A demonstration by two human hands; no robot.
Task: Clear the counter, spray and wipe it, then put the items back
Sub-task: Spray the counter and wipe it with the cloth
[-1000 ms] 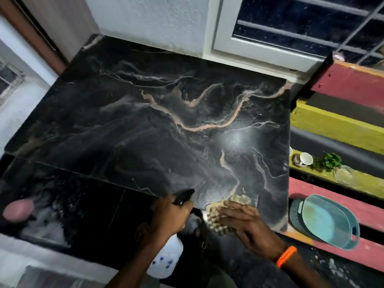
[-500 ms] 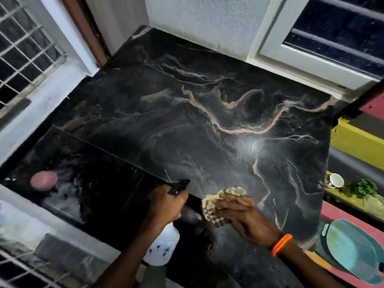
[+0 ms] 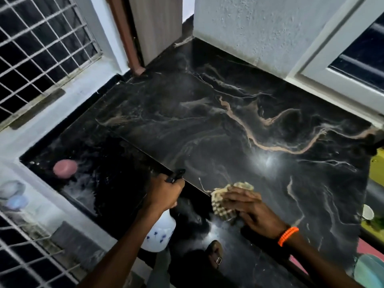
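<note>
Nearest to you, your left hand (image 3: 164, 193) curls around the neck of a white spray bottle (image 3: 159, 235) with small blue marks, its black nozzle (image 3: 175, 175) pointing away over the table. The bottle hangs just off the near edge of the table. Just right of it, your right hand (image 3: 249, 208), an orange band (image 3: 287, 235) at its wrist, has its fingers laid over a bunched tan waffle-weave cloth (image 3: 223, 201); this grip presses the cloth down on the near edge of the black marble table (image 3: 228, 132). A bright light reflects off the stone beyond the cloth.

Down on the left, below table level, a pink round object (image 3: 65, 168) sits on a darker black surface. At the right edge, part of a white cup (image 3: 367, 212) and a teal tray (image 3: 372, 271) rest on coloured shelves, off the table.

Farther away, the marble with pale tan veins carries no items and runs back to a white wall; barred windows stand left and right.

The clearing looks done, and you appear to be at the spray-and-wipe step. Next, likely sweep the cloth outward across the stone toward the far corners, spraying ahead of it.
</note>
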